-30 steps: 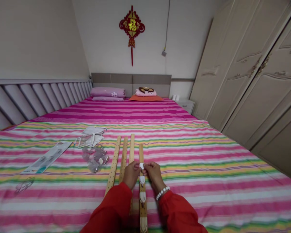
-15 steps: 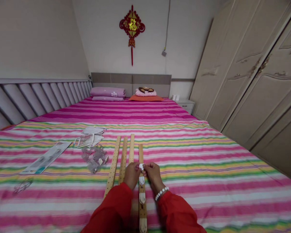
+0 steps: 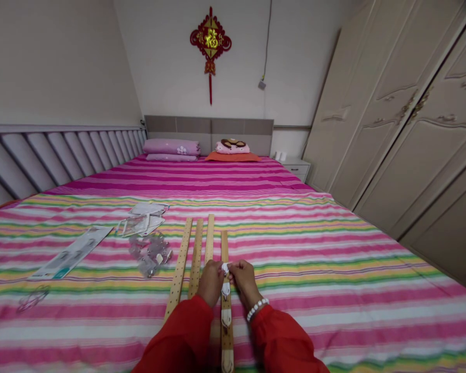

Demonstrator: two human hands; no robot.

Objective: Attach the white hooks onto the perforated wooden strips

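Observation:
A narrow wooden strip (image 3: 224,248) lies lengthwise on the bed, with several white hooks (image 3: 226,317) in a row along it. At the farthest white hook (image 3: 225,268), my left hand (image 3: 210,283) pinches the left side, fingers closed. My right hand (image 3: 244,281), a white bead bracelet at its wrist, pinches the same hook from the right. The hook appears to rest on the strip; fingers partly hide it. To the left lie more wooden strips, one dotted with holes (image 3: 179,269), another beside it (image 3: 196,254) and a paler one (image 3: 209,235).
Left of the strips are a heap of clear plastic pieces (image 3: 150,254), flat clear packets (image 3: 142,223), a long package (image 3: 72,254) and a thin looped item (image 3: 33,298). All lie on the striped sheet (image 3: 334,290). A slatted rail (image 3: 66,155) borders the left; wardrobes (image 3: 404,134) stand right.
The view has shifted very slightly. Both hands stay at the same white hook, with hardly any finger movement visible.

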